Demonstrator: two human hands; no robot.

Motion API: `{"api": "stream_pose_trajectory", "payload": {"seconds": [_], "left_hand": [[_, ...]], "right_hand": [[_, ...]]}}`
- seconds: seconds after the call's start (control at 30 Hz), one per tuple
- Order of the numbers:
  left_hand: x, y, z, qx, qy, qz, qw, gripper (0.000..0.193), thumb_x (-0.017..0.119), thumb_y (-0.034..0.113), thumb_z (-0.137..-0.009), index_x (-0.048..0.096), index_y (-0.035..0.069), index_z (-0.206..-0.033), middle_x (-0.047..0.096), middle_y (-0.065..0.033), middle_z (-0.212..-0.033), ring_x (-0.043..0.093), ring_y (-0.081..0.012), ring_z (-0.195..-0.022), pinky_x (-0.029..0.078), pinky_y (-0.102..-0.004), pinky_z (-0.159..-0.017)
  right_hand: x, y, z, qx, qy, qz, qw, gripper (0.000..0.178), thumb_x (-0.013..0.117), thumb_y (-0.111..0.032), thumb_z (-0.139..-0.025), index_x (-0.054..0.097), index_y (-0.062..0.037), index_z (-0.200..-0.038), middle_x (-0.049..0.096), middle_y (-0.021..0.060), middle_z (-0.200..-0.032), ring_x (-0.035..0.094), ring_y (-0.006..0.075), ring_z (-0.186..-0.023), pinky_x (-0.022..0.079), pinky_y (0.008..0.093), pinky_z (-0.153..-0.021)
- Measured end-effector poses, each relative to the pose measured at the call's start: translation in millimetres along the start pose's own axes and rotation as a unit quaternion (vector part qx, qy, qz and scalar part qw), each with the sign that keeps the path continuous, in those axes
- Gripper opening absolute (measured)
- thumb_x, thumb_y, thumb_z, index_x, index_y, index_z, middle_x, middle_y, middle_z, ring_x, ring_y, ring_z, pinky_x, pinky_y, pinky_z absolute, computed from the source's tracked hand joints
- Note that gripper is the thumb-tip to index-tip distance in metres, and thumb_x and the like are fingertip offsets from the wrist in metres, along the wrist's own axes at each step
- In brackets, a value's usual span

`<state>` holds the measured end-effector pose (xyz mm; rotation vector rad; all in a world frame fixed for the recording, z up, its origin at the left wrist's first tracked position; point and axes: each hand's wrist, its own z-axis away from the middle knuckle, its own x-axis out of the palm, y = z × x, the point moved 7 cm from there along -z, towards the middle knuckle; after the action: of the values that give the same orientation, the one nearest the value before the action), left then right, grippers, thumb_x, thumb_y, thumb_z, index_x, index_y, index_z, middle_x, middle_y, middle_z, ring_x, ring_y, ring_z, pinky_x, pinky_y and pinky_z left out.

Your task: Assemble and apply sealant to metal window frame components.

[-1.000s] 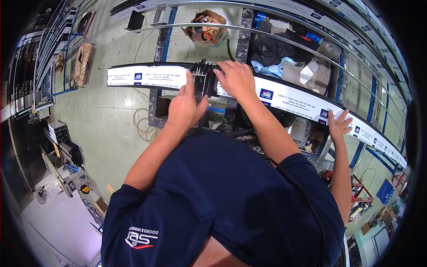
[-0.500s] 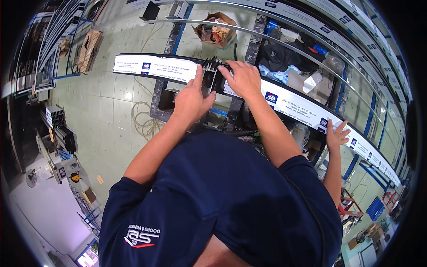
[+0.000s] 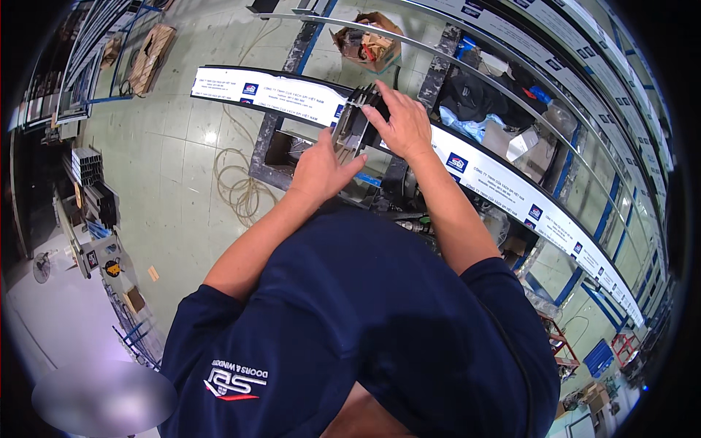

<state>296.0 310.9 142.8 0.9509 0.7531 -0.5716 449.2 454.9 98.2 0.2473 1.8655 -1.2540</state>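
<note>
A long dark profile covered with white printed film [image 3: 281, 96] lies across the bench frame on the left. In line with it, a second film-covered profile [image 3: 504, 182] runs off to the lower right. Between my hands a dark cut end with comb-like fins [image 3: 363, 95] and an open hollow shows. My left hand [image 3: 320, 171] is at the left profile's near edge, its thumb spread toward the bottom of the cut end. My right hand [image 3: 405, 128] rests at the right profile's end, fingers stretched and thumb apart beside the fins. Some left fingers are partly hidden.
A cardboard box of scraps [image 3: 371, 45] stands beyond the bench. Thin metal bars [image 3: 504, 91] cross above dark cloth and a bin of mixed items. A coiled hose [image 3: 241, 190] lies on the floor at left. More film-covered profiles [image 3: 540, 47] are stacked at far right.
Another person's hand on the right profile has left the view. My left index finger has drawn back off the film. My right fingers have moved up beside the fins. The whole view has shifted slightly.
</note>
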Motion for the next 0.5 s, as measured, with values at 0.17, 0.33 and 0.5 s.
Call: {"api": "stream_pose_trajectory", "payload": {"seconds": [0.17,0.33,0.5], "left_hand": [[3.0,-2.4,-1.5,0.014,0.011,-0.014,1.000,0.065,0.086,0.046,-0.093,0.062,-0.011,-0.114,0.075,-0.0264,-0.082,0.079,-0.0474,-0.086,0.062,-0.0536,-0.085],[1.9,-1.2,-1.2,0.006,-0.002,0.000,1.000,0.064,0.084,0.044,-0.094,0.062,-0.012,-0.115,0.076,-0.0283,-0.084,0.078,-0.0492,-0.089,0.062,-0.0546,-0.087],[0.3,-0.5,-4.6,0.002,-0.010,-0.014,1.000,0.065,0.083,0.046,-0.094,0.062,-0.013,-0.114,0.076,-0.0330,-0.090,0.078,-0.0526,-0.093,0.061,-0.0566,-0.090]], "right_hand": [[0.8,-0.1,-0.9,0.006,0.002,-0.008,1.000,0.080,0.061,-0.068,-0.108,0.062,-0.0092,-0.162,0.075,0.0185,-0.140,0.069,0.0392,-0.132,0.048,0.0503,-0.115],[0.7,-1.8,-1.3,0.010,0.002,-0.005,1.000,0.077,0.062,-0.066,-0.108,0.064,-0.0097,-0.161,0.076,0.0173,-0.138,0.070,0.0378,-0.131,0.050,0.0493,-0.112],[2.7,-1.0,-2.3,0.007,0.012,-0.004,1.000,0.075,0.063,-0.065,-0.108,0.066,-0.0090,-0.157,0.076,0.0168,-0.137,0.070,0.0378,-0.130,0.050,0.0491,-0.111]]}}
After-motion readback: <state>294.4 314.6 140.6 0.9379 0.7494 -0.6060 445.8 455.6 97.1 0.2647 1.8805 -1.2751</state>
